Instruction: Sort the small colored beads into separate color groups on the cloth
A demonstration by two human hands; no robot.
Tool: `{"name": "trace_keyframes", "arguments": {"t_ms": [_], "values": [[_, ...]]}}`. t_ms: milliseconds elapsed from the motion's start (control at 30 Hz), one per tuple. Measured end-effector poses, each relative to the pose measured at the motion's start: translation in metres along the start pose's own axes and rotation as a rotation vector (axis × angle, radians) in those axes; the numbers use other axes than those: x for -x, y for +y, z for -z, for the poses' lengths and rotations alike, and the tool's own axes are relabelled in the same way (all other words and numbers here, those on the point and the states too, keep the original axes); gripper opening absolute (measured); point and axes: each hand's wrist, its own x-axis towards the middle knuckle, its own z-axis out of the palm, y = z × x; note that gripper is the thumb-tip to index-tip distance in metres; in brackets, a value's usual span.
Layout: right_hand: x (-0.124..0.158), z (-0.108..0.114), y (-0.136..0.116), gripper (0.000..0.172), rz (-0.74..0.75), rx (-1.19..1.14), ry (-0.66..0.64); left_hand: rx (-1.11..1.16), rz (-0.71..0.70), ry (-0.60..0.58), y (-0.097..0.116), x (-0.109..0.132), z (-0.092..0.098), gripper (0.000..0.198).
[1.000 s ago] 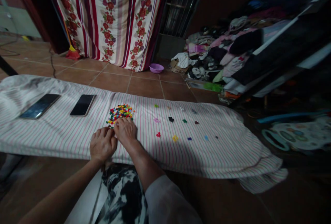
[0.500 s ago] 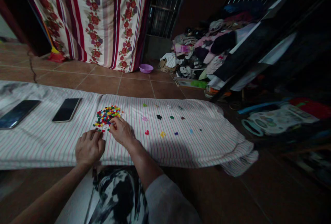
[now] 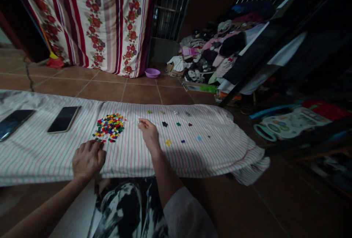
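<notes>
A pile of small, many-coloured pieces [image 3: 110,125] lies on the striped cloth [image 3: 123,161]. At the pile's near edge my left hand [image 3: 89,158] rests palm down on the cloth, fingers stretched forward and holding nothing I can see. My right hand [image 3: 149,134] is to the right of the pile, thumb and forefinger pinched together. What sits between those fingertips is too small to make out. Beyond it, little groups sorted by colour are spread out: black pieces [image 3: 164,124], yellow pieces [image 3: 168,142], green pieces [image 3: 178,124] and light blue pieces [image 3: 199,138], among several others.
Two dark phones, one flat phone [image 3: 63,119] and another phone [image 3: 15,122], lie left of the pile. On the tiled floor behind are a purple basin [image 3: 152,73] and a heap of clothes [image 3: 209,53]. A floral curtain [image 3: 110,22] hangs at the back.
My right hand has left the pile and moved right, fingers still pinched, now covering where the pink and red groups lay. My left hand stays by the pile. The view has shifted slightly.
</notes>
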Motion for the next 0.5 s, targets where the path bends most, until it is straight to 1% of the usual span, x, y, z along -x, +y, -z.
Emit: {"name": "trace_keyframes", "arguments": {"t_ms": [100,200,400,500], "values": [[-0.001,0.004,-0.003,0.026,-0.059,-0.088,0.049,-0.007,-0.005,0.007,0.000,0.000,0.000,0.025],[0.000,0.004,-0.007,0.025,-0.088,-0.130,0.065,-0.018,-0.013,0.015,0.000,0.000,0.001,0.025],[-0.005,0.004,-0.006,0.026,-0.096,-0.217,0.125,-0.022,-0.016,0.001,0.000,-0.001,0.002,0.026],[-0.016,0.012,-0.004,0.026,-0.064,-0.231,0.176,-0.014,-0.022,-0.018,0.000,-0.001,0.002,0.027]]}}
